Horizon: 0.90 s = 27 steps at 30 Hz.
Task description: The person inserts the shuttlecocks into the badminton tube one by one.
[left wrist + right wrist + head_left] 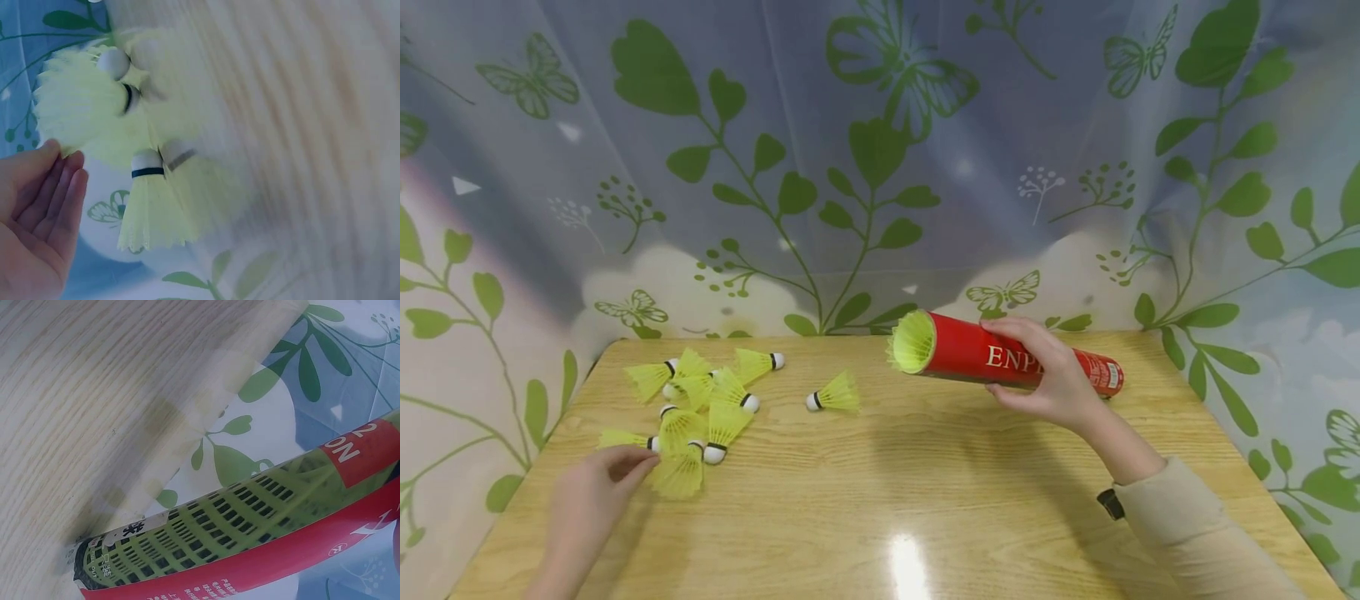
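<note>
My right hand (1045,375) grips a red shuttlecock tube (962,346) around its middle and holds it slanted, mouth raised toward the left. A yellow shuttlecock skirt (913,342) fills that mouth. Through the tube's clear side in the right wrist view, yellow-green skirts (237,512) show stacked inside. At the left, my left hand (591,492) pinches the skirt edge of a yellow shuttlecock (679,473) between thumb and fingertips, at the near side of a loose pile. The left wrist view shows the fingers at a skirt (81,106), partly blurred.
Several yellow shuttlecocks with white corks, such as one shuttlecock (726,429), lie heaped at the left of the wooden table (820,517). A single shuttlecock (835,395) lies apart near the middle. A leaf-patterned curtain (880,208) hangs along the table's back and sides.
</note>
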Each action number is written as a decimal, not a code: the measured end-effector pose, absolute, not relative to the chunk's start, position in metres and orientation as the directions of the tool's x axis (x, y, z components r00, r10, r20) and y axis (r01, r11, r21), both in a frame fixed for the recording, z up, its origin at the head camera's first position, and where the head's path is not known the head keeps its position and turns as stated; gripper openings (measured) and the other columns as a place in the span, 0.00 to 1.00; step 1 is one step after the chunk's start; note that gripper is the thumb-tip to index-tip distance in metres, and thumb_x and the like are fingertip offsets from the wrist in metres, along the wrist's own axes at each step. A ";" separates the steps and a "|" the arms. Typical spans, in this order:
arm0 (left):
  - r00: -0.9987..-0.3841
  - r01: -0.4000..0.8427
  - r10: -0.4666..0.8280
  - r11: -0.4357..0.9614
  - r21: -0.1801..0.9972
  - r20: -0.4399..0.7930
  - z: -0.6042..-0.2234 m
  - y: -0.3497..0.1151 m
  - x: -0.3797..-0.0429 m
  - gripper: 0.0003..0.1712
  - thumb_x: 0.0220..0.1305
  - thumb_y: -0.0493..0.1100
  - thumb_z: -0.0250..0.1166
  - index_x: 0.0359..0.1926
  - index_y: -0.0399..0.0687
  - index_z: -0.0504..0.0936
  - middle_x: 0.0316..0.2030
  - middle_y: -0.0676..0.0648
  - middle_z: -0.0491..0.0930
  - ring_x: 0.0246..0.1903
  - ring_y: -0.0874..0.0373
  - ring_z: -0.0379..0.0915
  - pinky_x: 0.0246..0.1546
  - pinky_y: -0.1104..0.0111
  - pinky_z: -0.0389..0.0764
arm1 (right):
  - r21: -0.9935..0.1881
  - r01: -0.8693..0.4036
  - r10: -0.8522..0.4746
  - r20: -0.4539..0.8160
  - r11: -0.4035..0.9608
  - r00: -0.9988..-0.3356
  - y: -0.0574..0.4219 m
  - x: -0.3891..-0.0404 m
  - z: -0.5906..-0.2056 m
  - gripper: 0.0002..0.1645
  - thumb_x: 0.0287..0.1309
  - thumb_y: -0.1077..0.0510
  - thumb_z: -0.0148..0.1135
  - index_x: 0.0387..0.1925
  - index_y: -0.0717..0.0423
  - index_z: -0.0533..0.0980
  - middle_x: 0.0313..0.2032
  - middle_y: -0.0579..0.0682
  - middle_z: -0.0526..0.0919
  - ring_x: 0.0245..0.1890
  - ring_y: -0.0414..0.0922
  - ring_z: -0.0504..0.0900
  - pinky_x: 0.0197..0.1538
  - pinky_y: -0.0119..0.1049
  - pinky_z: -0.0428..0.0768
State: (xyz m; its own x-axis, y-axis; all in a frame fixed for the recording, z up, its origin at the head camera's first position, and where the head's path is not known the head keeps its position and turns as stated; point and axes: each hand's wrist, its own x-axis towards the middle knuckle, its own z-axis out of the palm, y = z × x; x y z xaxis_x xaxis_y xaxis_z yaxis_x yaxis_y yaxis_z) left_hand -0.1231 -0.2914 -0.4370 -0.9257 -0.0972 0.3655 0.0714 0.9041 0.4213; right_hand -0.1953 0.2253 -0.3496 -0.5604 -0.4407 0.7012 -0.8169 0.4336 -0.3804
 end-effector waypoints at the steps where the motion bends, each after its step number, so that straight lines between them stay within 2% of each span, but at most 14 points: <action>1: -0.920 0.070 -0.105 0.904 0.422 0.378 -0.436 -0.292 -0.124 0.04 0.52 0.40 0.72 0.30 0.46 0.87 0.27 0.43 0.86 0.25 0.50 0.82 0.26 0.57 0.79 | -0.378 -0.817 -0.441 0.701 0.436 -0.560 0.225 -0.195 -0.350 0.42 0.29 0.72 0.74 0.55 0.67 0.71 0.54 0.62 0.76 0.59 0.48 0.71 0.62 0.22 0.65; 7: -0.901 0.039 -0.154 0.902 0.430 0.406 -0.429 -0.294 -0.126 0.03 0.55 0.39 0.70 0.31 0.44 0.86 0.27 0.42 0.85 0.24 0.50 0.81 0.20 0.73 0.72 | -0.381 -0.815 -0.440 0.700 0.436 -0.563 0.226 -0.196 -0.351 0.43 0.29 0.72 0.74 0.55 0.66 0.71 0.54 0.62 0.76 0.58 0.54 0.71 0.62 0.21 0.65; 10: -0.893 0.033 -0.174 0.894 0.447 0.415 -0.422 -0.295 -0.127 0.04 0.56 0.38 0.69 0.32 0.42 0.85 0.27 0.41 0.85 0.23 0.52 0.80 0.19 0.77 0.69 | -0.382 -0.814 -0.440 0.699 0.437 -0.564 0.226 -0.196 -0.351 0.43 0.29 0.72 0.74 0.55 0.66 0.71 0.54 0.62 0.76 0.58 0.54 0.71 0.62 0.21 0.65; 16: -0.881 0.039 -0.194 0.880 0.474 0.432 -0.405 -0.295 -0.131 0.05 0.58 0.39 0.68 0.35 0.42 0.84 0.30 0.40 0.85 0.21 0.73 0.72 0.21 0.84 0.67 | -0.383 -0.815 -0.439 0.700 0.436 -0.564 0.226 -0.196 -0.350 0.43 0.29 0.72 0.74 0.56 0.66 0.71 0.54 0.62 0.76 0.59 0.50 0.70 0.62 0.21 0.65; 24: -0.900 0.015 -0.220 0.846 0.532 0.375 -0.385 -0.289 -0.138 0.09 0.62 0.43 0.65 0.39 0.43 0.84 0.34 0.40 0.85 0.24 0.87 0.63 0.24 0.86 0.70 | -0.379 -0.817 -0.439 0.703 0.434 -0.559 0.224 -0.196 -0.350 0.42 0.29 0.72 0.74 0.55 0.66 0.71 0.54 0.61 0.76 0.58 0.50 0.71 0.62 0.22 0.64; 27: -0.910 0.016 -0.227 0.817 0.577 0.346 -0.378 -0.283 -0.142 0.11 0.63 0.45 0.64 0.41 0.43 0.84 0.35 0.40 0.85 0.24 0.86 0.65 0.25 0.86 0.71 | -0.380 -0.817 -0.440 0.703 0.433 -0.559 0.223 -0.197 -0.350 0.42 0.30 0.72 0.74 0.55 0.66 0.71 0.54 0.61 0.76 0.58 0.50 0.71 0.63 0.22 0.64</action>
State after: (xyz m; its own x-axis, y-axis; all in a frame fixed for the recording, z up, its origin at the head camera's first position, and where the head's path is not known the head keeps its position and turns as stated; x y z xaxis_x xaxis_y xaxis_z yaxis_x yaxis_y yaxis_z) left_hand -0.1424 -0.2827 -0.3776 -0.9103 -0.2270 0.3461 0.0157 0.8168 0.5768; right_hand -0.1968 0.2235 -0.3498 -0.5594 -0.4395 0.7027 -0.8174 0.4333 -0.3797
